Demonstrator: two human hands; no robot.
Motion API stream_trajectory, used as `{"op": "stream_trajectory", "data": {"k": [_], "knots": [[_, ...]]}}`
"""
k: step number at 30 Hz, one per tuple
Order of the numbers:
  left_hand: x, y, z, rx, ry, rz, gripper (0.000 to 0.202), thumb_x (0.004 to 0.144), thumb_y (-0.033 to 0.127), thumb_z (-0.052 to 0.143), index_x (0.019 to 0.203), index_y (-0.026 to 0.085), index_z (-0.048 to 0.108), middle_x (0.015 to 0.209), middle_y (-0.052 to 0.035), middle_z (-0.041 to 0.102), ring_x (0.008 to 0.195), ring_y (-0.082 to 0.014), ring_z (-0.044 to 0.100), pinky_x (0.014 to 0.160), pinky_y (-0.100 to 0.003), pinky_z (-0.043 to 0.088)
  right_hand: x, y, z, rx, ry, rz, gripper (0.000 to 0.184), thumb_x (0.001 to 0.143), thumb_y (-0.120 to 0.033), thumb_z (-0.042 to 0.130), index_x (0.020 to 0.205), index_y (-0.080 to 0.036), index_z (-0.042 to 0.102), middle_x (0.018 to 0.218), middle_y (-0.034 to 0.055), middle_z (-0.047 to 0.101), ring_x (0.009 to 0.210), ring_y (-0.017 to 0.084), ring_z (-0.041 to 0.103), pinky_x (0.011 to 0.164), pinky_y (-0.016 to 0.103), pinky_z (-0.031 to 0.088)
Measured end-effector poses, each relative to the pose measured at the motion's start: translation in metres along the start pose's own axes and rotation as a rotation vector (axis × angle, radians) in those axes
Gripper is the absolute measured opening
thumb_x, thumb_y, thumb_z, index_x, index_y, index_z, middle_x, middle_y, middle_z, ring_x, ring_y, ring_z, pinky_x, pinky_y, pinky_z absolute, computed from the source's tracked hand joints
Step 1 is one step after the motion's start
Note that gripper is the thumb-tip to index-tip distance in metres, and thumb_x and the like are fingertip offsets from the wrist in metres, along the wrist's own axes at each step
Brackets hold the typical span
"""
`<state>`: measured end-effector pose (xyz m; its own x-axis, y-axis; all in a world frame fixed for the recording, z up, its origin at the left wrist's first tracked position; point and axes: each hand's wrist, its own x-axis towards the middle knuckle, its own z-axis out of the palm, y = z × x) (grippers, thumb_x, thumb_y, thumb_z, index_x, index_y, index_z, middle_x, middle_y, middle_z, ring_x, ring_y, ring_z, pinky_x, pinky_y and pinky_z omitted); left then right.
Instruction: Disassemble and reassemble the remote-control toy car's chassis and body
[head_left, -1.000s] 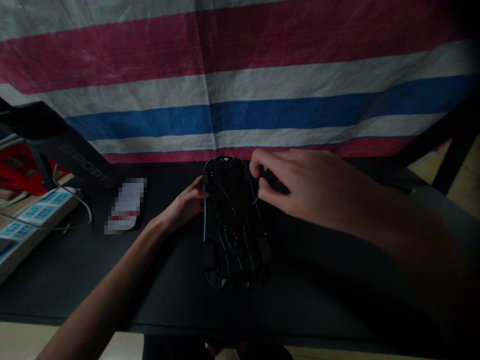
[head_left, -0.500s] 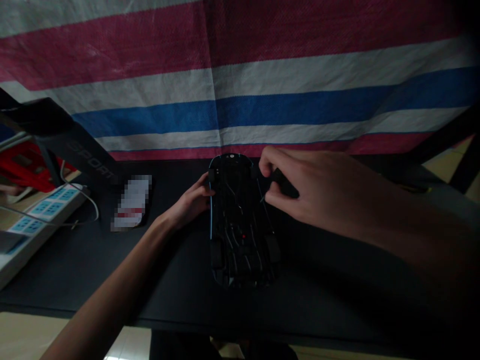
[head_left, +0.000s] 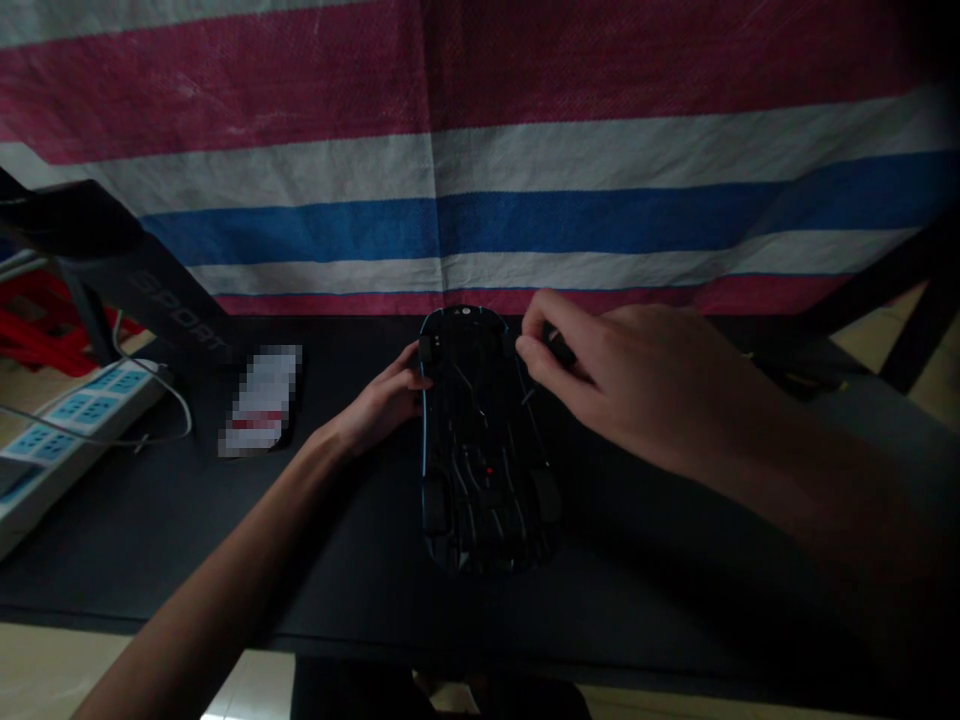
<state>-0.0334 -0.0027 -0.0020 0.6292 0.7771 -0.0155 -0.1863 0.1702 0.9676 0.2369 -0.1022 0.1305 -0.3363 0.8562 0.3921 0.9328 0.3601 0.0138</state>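
A black toy car point(head_left: 480, 440) lies upside down on the dark table, its wheels and underside facing up. Blue edging runs along its sides, and a small red spot shows on the underside. My left hand point(head_left: 384, 408) grips the car's left side near the far wheel, with some fingertips hidden by the body. Beside the far right wheel, my right hand point(head_left: 622, 365) is closed, thumb and index finger curled together. Between those fingers is a small dark object point(head_left: 559, 346), mostly hidden, whose kind I cannot make out.
A phone point(head_left: 262, 400) with a blurred-out surface lies left on the table point(head_left: 360, 580). Farther left are a white power strip point(head_left: 75, 420) with a cable and a dark post marked SPORT point(head_left: 176, 305). Behind hangs a striped sheet point(head_left: 525, 225). A dark item with yellow marks point(head_left: 806, 382) lies right.
My right hand's thumb and index finger have drawn closer together, covering more of the dark object. The left hand keeps its hold and the car stays in place. The view has shifted slightly.
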Motion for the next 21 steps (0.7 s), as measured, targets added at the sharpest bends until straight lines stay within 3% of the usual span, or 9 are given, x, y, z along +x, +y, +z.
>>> {"op": "stream_trajectory", "data": {"k": [3,7,15,21], "knots": [[0.0,0.001,0.003,-0.045,0.088,-0.047,0.068,0.088,0.028,0.07,0.155,0.029,0.057,0.135,-0.0068,0.069,0.114,-0.0258,0.064,0.098,-0.04,0.053,-0.001,0.006,0.0,0.131,-0.028,-0.097,0.019,0.102,-0.025,0.06,0.12,-0.023,0.066,0.082,0.0025,0.075,0.066,0.021,0.066,0.063,0.032,0.031],[0.001,0.001,0.003,-0.061,0.082,-0.047,0.064,0.087,0.027,0.071,0.149,0.029,0.061,0.126,-0.0051,0.07,0.107,-0.024,0.064,0.095,-0.039,0.052,-0.004,0.012,-0.003,0.16,-0.087,-0.204,0.02,0.101,-0.02,0.061,0.119,-0.026,0.068,0.083,0.0005,0.076,0.07,0.02,0.069,0.064,0.031,0.033],[0.0,0.002,0.004,-0.069,0.103,-0.062,0.064,0.085,0.026,0.072,0.149,0.028,0.059,0.124,-0.0039,0.069,0.103,-0.0229,0.064,0.093,-0.037,0.053,-0.005,0.01,-0.003,0.059,-0.05,-0.122,0.01,0.104,-0.03,0.065,0.11,-0.026,0.072,0.071,0.0008,0.073,0.061,0.021,0.064,0.059,0.032,0.028],[-0.001,0.006,0.006,-0.068,0.094,-0.07,0.064,0.088,0.025,0.071,0.15,0.03,0.06,0.137,-0.0055,0.069,0.113,-0.0257,0.065,0.097,-0.04,0.053,-0.006,0.006,0.001,-0.072,0.004,-0.051,0.021,0.112,-0.039,0.055,0.114,-0.023,0.069,0.066,0.0024,0.068,0.054,0.02,0.056,0.058,0.034,0.02]]}}
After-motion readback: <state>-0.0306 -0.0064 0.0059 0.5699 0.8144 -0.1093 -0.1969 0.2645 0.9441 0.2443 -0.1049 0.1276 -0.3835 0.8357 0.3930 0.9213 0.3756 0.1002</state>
